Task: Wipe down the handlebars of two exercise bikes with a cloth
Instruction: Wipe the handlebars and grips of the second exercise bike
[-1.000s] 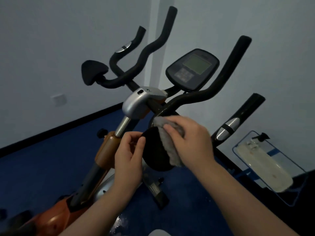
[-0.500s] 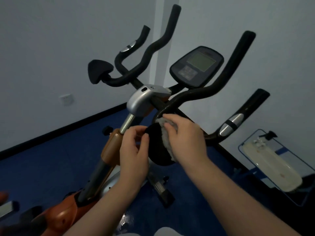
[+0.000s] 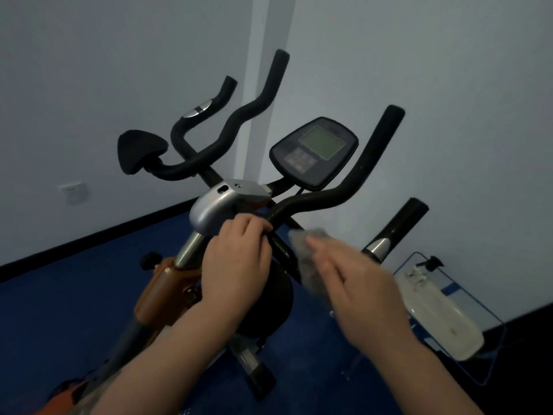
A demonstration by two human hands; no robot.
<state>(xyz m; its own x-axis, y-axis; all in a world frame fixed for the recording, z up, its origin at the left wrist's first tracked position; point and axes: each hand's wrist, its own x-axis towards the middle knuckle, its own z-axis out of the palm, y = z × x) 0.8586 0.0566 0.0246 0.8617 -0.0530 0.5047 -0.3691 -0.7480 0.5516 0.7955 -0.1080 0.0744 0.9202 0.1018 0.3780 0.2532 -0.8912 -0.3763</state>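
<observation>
Looming beyond both hands is the orange-framed exercise bike (image 3: 161, 283), its black foam-covered handlebars (image 3: 338, 196) branching up and away above the knuckles, one bar sweeping off past the left hand, one rising past the right. Only this one bike is in view, so the second is a job for later, I judge. Above the right hand sits the dark oval console with a grey screen (image 3: 314, 152), and just above the left hand is the silver metal stem cover (image 3: 215, 208). Beyond the right wrist a cream-coloured pump bottle lies in a blue wire rack (image 3: 440, 313), well apart from the action.

Now the hands. The left hand (image 3: 236, 265) is curled closed around the black bar at the root of the handlebars, just under that silver cover, steadying the whole assembly. The right hand (image 3: 359, 289) is blurred, fingers stretched fairly flat, with the small grey crumpled cloth (image 3: 305, 256) pinned under the fingertips; how firmly it is held I cannot tell. The cloth sits just beside the low inner end of the right-hand bar, between the two hands.

To do this well, I'd say: wrap the cloth right around the foam rather than dabbing one face, and draw it along the bend towards the tip. Keep the left hand braced so the bars don't swivel. Mind the console above; a loose swipe could knock it. Don't miss the silver pulse-sensor band (image 3: 377, 245) on the lower grip beyond the right fingertips.
</observation>
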